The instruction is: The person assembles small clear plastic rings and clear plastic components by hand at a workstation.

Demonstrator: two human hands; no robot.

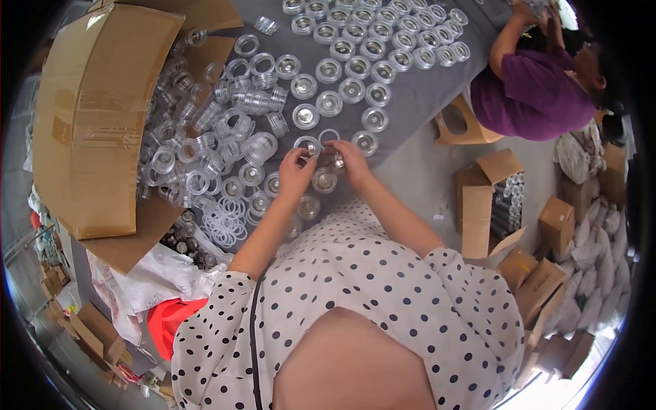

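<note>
The left hand (296, 171) pinches a clear cup (299, 140) at its fingertips; just beside, the right hand (352, 164) pinches a ring (329, 130). Both pieces look light, stiff, slippery: best held by the rims.

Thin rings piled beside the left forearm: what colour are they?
The thin rings look translucent white; they show best in the head view.

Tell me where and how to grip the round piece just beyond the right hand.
Best pinch the round piece by its outer rim, probably coming from the right: it lies flat, and its closest neighbour sits on the far side.
</note>
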